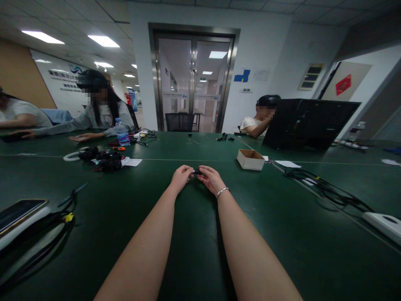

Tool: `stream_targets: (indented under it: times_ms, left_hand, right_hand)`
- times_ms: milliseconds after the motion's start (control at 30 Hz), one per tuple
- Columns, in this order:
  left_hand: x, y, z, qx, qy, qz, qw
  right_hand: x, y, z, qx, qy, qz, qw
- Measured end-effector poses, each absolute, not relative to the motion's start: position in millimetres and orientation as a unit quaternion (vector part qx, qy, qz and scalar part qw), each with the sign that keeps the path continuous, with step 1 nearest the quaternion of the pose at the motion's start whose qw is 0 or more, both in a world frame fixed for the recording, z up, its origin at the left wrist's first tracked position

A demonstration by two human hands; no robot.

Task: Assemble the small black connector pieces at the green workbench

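Note:
A small black piece (pixel 197 171) with a paler, metallic-looking end spans the gap between my two hands, just above the green table. My left hand (pixel 181 177) pinches its pale left end between thumb and fingertips. On the other side, my right hand (pixel 211 179) is closed on the dark body, with a silver bracelet at the wrist. Fingers cover much of the piece, and it is too small to tell its exact kind. To the right of my hands stands an open cardboard box (pixel 250 162), its inside mostly hidden by the front wall.
Black cables (pixel 328 190) run to a white power strip (pixel 385 225) on the right. Left are a phone (pixel 19 213), a bundle of black parts (pixel 106 158) and a water bottle (pixel 122 133). A big black case (pixel 308 125) stands back right. People sit across the table (pixel 194 242).

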State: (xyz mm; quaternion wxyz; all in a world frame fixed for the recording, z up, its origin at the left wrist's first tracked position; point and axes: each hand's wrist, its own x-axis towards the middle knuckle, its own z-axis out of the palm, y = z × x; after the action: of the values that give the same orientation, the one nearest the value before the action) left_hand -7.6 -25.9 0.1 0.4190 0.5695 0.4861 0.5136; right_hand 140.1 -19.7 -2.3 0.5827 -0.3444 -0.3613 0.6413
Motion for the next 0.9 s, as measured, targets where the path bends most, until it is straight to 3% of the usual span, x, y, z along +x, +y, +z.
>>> stream_targets:
  times_ms: [267, 900]
  left_hand:
    - [-8, -25, -1, 0.574, 0.511, 0.493, 0.408]
    - [-10, -26, -2, 0.616, 0.597, 0.44, 0.268]
  right_hand:
    - [142, -19, -3, -0.335, -0.357, 0.645, 0.587]
    - [143, -20, -1, -0.327, -0.38, 0.646, 0.576]
